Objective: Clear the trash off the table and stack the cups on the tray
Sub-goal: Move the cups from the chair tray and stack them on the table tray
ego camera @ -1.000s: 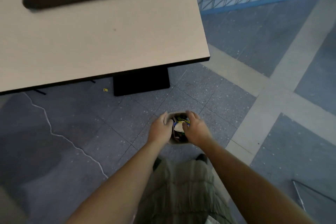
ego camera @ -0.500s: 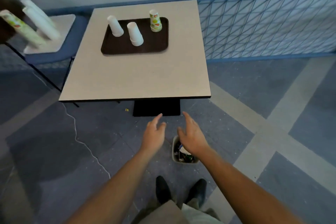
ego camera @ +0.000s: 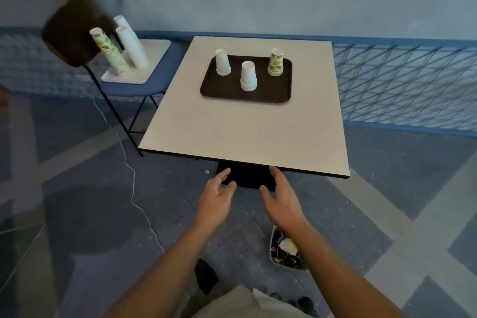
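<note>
Both hands hover empty before the table's (ego camera: 242, 131) near edge, left hand (ego camera: 215, 197) and right hand (ego camera: 282, 200) with fingers loosely spread. Three upside-down cup stacks (ego camera: 248, 76) stand on the dark tray (ego camera: 224, 90) near the table's far edge; the trash bin (ego camera: 285, 250) sits on the floor.

No legible text or labels

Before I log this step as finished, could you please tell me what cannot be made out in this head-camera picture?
- Trash bin, head view: the right forearm covers its right side, and its contents are too small to identify.
- Middle cup stack on the tray, head view: too small to count its cups.
- Chair back, head view: smeared by motion blur.
</note>
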